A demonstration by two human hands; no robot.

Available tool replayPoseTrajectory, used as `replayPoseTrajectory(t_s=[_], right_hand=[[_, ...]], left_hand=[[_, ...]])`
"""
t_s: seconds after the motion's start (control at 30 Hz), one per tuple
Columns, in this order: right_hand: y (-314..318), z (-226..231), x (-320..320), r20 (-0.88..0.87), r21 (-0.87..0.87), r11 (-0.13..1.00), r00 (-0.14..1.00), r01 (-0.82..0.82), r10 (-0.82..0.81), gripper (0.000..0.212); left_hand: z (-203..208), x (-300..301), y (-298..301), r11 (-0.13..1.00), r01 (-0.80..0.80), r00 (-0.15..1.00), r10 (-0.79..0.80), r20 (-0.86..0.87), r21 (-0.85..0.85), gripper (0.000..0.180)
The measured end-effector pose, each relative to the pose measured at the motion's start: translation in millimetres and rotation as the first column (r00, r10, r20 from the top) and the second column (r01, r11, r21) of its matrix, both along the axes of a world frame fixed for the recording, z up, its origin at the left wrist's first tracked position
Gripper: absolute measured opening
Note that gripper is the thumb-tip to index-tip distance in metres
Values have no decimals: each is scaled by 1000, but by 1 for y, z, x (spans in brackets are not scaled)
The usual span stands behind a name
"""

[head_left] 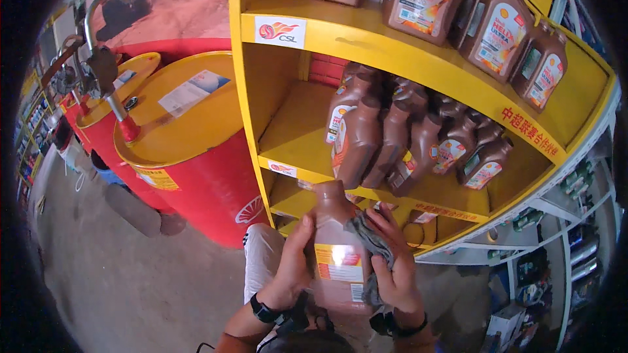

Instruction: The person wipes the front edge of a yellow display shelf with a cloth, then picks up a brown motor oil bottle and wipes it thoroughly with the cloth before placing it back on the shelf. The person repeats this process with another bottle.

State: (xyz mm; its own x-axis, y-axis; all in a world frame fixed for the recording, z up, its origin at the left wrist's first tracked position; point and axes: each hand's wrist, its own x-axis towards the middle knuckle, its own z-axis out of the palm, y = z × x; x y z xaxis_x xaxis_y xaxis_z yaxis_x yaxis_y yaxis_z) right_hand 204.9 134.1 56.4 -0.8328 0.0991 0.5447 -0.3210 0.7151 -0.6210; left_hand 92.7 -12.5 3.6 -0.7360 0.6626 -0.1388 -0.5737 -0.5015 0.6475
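Note:
A brown plastic motor oil bottle (332,222) stands upright between my hands in front of the yellow shelf, its labelled side toward me. My left hand (294,258) is closed round the bottle's left side. In my right hand (398,268) is a crumpled grey rag (371,240), pressed against the bottle's right side, with the fingers bent over it. Part of the rag hangs down behind the palm. Just beyond, similar brown oil bottles (358,140) crowd the middle shelf, some leaning against one another.
The yellow shelf unit (366,29) holds more oil bottles (500,36) on top. To the left stand red drums (196,176) with yellow lids, one carrying a metal hand pump (104,68). Grey racks (556,268) with goods line the right side, above a concrete floor (196,287).

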Motion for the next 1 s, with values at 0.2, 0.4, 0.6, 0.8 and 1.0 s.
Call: replayPoseTrajectory(t_s=[0.2, 0.4, 0.6, 0.8, 1.0], right_hand=[[-29, -8, -4, 12, 201, 943, 962, 264, -272, 60], [-52, -21, -5, -28, 469, 820, 934, 327, -356, 68], [-56, -62, 12, -202, 855, 475, 977, 210, -70, 30], [-10, -65, 25, -423, 765, 567, 902, 305, 86, 28], [-35, -41, 13, -399, 210, 899, 873, 385, -281, 39]], left_hand=[[3, 8, -8, 962, -243, 924, 190, -331, -126, 56], [19, 12, -10, 925, -360, 860, 279, -427, -122, 49], [19, -3, -7, 937, -327, 925, 289, -247, -126, 44], [9, -10, 0, 965, -261, 962, 260, 77, -4, 47], [-10, -9, 19, 996, 7, 938, -36, 345, 85, 65]])
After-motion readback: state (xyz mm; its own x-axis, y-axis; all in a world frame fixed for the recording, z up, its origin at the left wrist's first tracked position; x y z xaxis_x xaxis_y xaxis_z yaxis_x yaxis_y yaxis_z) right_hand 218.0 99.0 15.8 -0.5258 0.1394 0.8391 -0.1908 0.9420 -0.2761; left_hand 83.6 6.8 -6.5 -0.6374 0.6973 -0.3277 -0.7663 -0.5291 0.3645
